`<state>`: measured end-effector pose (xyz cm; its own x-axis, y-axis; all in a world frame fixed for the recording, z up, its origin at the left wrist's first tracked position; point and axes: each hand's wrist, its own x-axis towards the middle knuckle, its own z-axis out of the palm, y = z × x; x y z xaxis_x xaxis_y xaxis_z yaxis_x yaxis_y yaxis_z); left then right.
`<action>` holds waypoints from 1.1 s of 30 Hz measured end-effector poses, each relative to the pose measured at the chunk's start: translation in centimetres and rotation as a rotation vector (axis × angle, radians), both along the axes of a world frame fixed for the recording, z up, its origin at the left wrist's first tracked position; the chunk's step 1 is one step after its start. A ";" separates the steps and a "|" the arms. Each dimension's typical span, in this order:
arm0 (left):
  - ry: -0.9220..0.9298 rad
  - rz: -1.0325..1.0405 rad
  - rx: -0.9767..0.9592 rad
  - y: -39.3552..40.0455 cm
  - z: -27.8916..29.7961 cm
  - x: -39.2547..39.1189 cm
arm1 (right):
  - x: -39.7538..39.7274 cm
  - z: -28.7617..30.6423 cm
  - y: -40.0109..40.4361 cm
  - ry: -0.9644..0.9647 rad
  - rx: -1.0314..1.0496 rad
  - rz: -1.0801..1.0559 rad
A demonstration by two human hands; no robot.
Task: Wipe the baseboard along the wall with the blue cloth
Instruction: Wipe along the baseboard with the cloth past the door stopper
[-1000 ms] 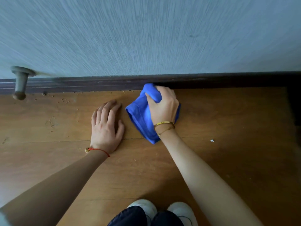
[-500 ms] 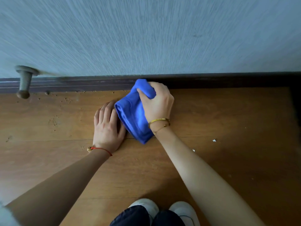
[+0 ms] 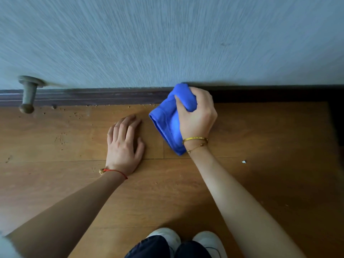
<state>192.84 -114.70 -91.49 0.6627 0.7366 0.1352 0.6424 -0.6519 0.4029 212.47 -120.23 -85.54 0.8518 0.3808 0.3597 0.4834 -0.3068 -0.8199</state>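
A dark brown baseboard [image 3: 104,96] runs along the foot of the grey-blue wall [image 3: 167,38]. My right hand [image 3: 197,114] is closed on a bunched blue cloth [image 3: 167,120]. The cloth's upper end is pressed on the baseboard's top edge, and its lower part hangs to the wooden floor. My left hand [image 3: 123,146] lies flat on the floor, palm down, fingers apart, a little left of the cloth and not touching it.
A grey door stopper [image 3: 28,94] sticks out of the wall at far left. Crumbs and grit [image 3: 61,138] lie on the wooden floor [image 3: 260,146] near the baseboard's left stretch. A white scrap [image 3: 243,161] lies to the right. My white shoes [image 3: 186,241] are at the bottom.
My right hand slid the cloth left along the baseboard toward my left hand, then back to the right and up onto the top edge. The left hand has stayed planted.
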 end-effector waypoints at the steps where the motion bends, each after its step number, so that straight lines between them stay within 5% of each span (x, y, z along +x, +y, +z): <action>1: 0.001 -0.001 -0.002 0.0 0.0 0.0 | 0.6 0.0 -0.8 -0.002 -0.004 -0.042; 5: 0.011 0.004 -0.001 -0.1 0.1 0.0 | 2.7 -0.6 -3.2 -0.024 -0.006 -0.217; 12: 0.012 -0.001 0.012 0.0 -0.1 -0.2 | 0.4 -0.7 -1.0 -0.002 -0.024 -0.005; 19: 0.025 -0.005 -0.005 -0.1 0.1 0.0 | 3.9 -1.6 -3.5 0.023 -0.001 -0.301; 26: 0.027 -0.013 -0.005 0.0 0.0 -0.1 | 2.6 -2.4 -3.3 -0.049 -0.080 -0.062; 33: 0.027 -0.005 -0.005 -0.1 0.1 -0.1 | 7.3 -1.9 -5.9 0.085 0.000 -0.500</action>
<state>192.79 -114.80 -91.39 0.6695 0.7340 0.1137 0.6500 -0.6530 0.3887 219.78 -126.16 -87.46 0.9563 -0.0808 0.2809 0.2089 -0.4834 -0.8501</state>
